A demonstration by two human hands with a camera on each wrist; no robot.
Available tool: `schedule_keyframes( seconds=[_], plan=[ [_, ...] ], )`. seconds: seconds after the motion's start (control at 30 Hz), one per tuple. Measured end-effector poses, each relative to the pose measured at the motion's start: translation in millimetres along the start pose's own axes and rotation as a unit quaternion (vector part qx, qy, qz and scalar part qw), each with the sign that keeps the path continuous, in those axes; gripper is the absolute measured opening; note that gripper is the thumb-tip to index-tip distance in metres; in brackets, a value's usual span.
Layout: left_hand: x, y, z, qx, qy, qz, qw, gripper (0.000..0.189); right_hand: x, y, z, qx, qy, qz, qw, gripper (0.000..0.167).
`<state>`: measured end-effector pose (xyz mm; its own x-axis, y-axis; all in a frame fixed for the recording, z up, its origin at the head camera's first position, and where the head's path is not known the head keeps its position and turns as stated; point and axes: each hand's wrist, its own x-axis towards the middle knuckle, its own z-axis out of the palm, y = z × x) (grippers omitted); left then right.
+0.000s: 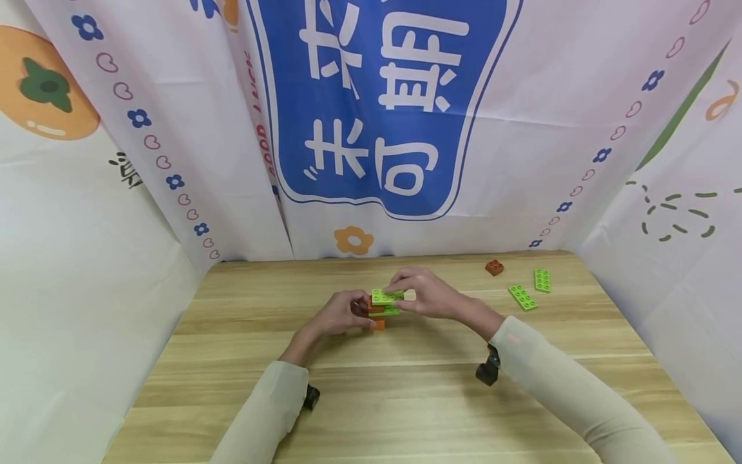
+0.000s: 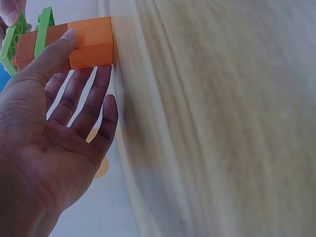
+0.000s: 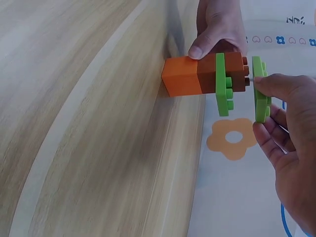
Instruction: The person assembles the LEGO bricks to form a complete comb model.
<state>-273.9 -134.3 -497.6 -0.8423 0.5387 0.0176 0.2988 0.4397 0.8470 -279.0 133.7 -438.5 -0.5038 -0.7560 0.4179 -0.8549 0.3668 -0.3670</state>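
Observation:
A toy-brick stack stands on the wooden table, with an orange block [image 3: 181, 76] at the bottom. Above it come a brown brick [image 3: 207, 79], a green plate [image 3: 221, 91] jutting to one side, and another brown brick [image 3: 236, 69] with bare studs on top. My left hand [image 1: 342, 312] grips the stack from the side, thumb on the near face and fingers behind it. Between thumb and fingers, my right hand [image 1: 428, 293] pinches a second green plate [image 3: 259, 98] just over the top studs. The right wrist view shows a narrow gap between that plate and the studs.
On the right of the table [image 1: 406, 393] lie a loose brown brick [image 1: 494, 267] and two loose green plates, one nearer [image 1: 523, 297] and one farther right [image 1: 542, 280]. A printed cloth [image 1: 498, 193] hangs along the table's back edge and both sides.

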Motion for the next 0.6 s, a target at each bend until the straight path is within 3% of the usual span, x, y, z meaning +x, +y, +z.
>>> schedule_keyframes(
  seconds=[0.6],
  plan=[
    [-1.6, 0.9, 1.1, 0.0, -0.003, -0.007, 1.0, 0.023, 7.0, -6.3, 3.7, -0.023, -0.027, -0.005, 0.9994, 0.03]
  ],
)
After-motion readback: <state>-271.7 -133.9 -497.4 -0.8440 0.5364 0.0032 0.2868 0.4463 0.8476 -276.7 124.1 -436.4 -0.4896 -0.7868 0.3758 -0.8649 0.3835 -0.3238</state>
